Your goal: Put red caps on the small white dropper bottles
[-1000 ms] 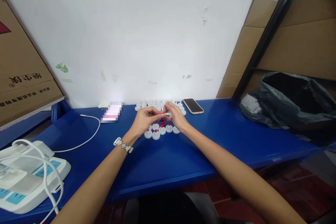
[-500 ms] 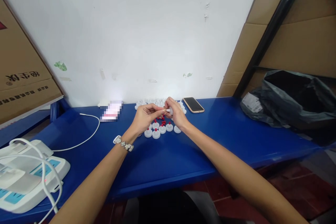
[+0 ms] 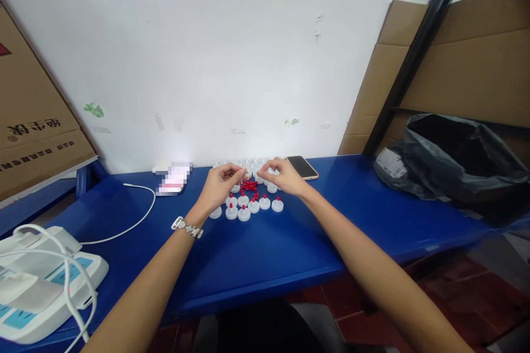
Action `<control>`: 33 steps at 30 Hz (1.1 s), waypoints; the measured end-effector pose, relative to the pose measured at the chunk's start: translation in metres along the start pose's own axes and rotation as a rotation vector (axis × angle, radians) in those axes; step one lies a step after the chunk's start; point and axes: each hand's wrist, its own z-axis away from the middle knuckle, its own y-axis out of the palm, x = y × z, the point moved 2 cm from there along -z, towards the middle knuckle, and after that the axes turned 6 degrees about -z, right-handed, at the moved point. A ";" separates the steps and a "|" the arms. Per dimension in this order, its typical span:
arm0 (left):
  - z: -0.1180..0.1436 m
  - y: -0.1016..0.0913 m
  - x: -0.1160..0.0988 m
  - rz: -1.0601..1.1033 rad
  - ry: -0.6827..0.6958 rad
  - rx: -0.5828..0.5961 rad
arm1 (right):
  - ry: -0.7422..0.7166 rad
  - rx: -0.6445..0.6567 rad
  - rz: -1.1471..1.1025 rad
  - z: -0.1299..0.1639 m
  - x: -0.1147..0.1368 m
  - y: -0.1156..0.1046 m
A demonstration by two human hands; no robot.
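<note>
My left hand hovers over a small heap of red plugs, its thumb and forefinger pinched together just above them. My right hand is a short way to the right, with its fingertips pinched at the pile of plain white caps by the wall. Whether either pinch holds a piece is too small to tell. In front of both hands stands a row of white caps with red plugs on top, on the blue table. A metal watch is on my left wrist.
A phone lies right of the caps and a blurred device left of them, with a white cable. A white machine sits front left. A black bag and cardboard sheets stand at the right, a carton at the left.
My hands were joined over one white cap in front of me. They have parted and dropped lower, the left toward the red plugs, the right toward the white caps.
</note>
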 end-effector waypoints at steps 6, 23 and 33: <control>0.004 -0.001 -0.002 -0.407 0.101 0.116 | -0.071 0.136 0.150 0.000 -0.012 0.010; 0.002 -0.011 0.010 -0.611 0.120 0.384 | -0.149 -0.010 0.220 0.005 -0.002 0.011; 0.004 -0.015 0.011 -0.667 0.119 0.343 | 0.006 0.156 0.353 0.004 -0.009 0.013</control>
